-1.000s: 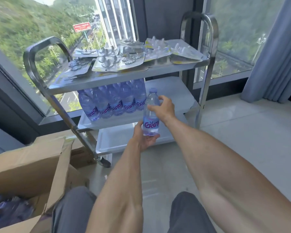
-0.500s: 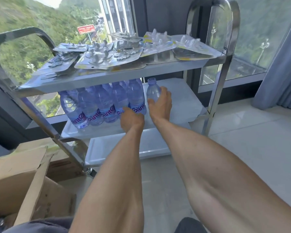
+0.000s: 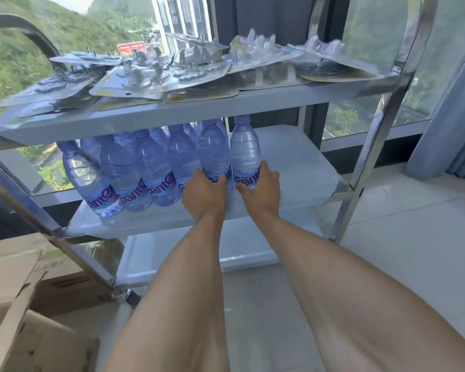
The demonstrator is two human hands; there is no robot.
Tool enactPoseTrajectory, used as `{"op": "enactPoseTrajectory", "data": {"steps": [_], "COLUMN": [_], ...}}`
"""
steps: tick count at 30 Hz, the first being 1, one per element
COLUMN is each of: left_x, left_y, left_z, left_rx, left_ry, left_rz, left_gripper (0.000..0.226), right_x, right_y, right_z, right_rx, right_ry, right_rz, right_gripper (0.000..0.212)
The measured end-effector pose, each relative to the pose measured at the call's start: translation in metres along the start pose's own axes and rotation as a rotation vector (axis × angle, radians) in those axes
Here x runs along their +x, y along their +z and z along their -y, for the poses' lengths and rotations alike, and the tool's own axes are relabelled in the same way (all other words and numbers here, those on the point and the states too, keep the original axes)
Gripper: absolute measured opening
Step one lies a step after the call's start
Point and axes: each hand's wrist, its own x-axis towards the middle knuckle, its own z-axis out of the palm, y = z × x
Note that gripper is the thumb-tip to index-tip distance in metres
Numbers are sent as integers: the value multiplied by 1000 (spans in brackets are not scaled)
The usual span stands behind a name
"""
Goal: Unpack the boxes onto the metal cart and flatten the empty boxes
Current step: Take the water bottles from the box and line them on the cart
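Head view, left to right: the cardboard box [image 3: 24, 304] sits open near left, and the left hand [image 3: 204, 191] grasps the neighbouring bottle [image 3: 214, 154] in the row. The right hand [image 3: 261, 189] grips the water bottle [image 3: 245, 154], carried in mid-air a second ago and now standing at the row's right end on the metal cart [image 3: 293, 167]'s middle shelf. One more bottle is unpacked.

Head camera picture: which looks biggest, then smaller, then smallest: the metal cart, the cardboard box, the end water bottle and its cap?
Largest to smallest, as they look:
1. metal cart
2. cardboard box, though it is partly cut off and nearer the camera, so its place is unsure
3. end water bottle
4. bottle cap
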Motion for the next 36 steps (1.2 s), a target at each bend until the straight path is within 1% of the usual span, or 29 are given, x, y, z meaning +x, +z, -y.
{"op": "enactPoseTrajectory", "data": {"steps": [3,6,10,13,15,17,19,21,25,29,33,34,36], "left_x": [6,7,5,1,-4,-8,-10,-11,-7,-5,-3,-4,-7], "left_y": [4,5,9,12,13,15,17,17,14,14,15,14,11], "left_z": [-1,-1,10,18,23,27,29,27,24,25,25,26,29], "left_rx": [95,114,118,129,150,158,163,193,224,200,218,215,187], "left_ry": [39,50,118,116,114,140,162,170,167,157,169,150,77], "left_rz": [-4,-32,-57,-56,-25,5,10,11,34,30,16,5,-64], "left_gripper": [39,41,42,45,42,36,32,29,29,29,31,31,35], "right_x": [21,35,38,32,29,29,30,31,33,38,44,45,47], "right_y": [14,27,34,34,34,32,30,30,39,42,47,49,52], "right_z": [10,13,9,9,8,6,3,3,3,3,0,-1,-1], "right_rx": [-62,-15,-33,-108,-124,-140,-130,-118,-124,-168,-215,-235,-280], "right_ry": [92,137,117,95,60,45,54,40,-47,-78,-79,-83,-79], "right_rz": [-56,-94,-93,-155,-184,-174,-175,-176,-120,-30,9,20,33], "right_gripper": [45,42,38,33,29,22,16,14,22,38,40,44,54]}}
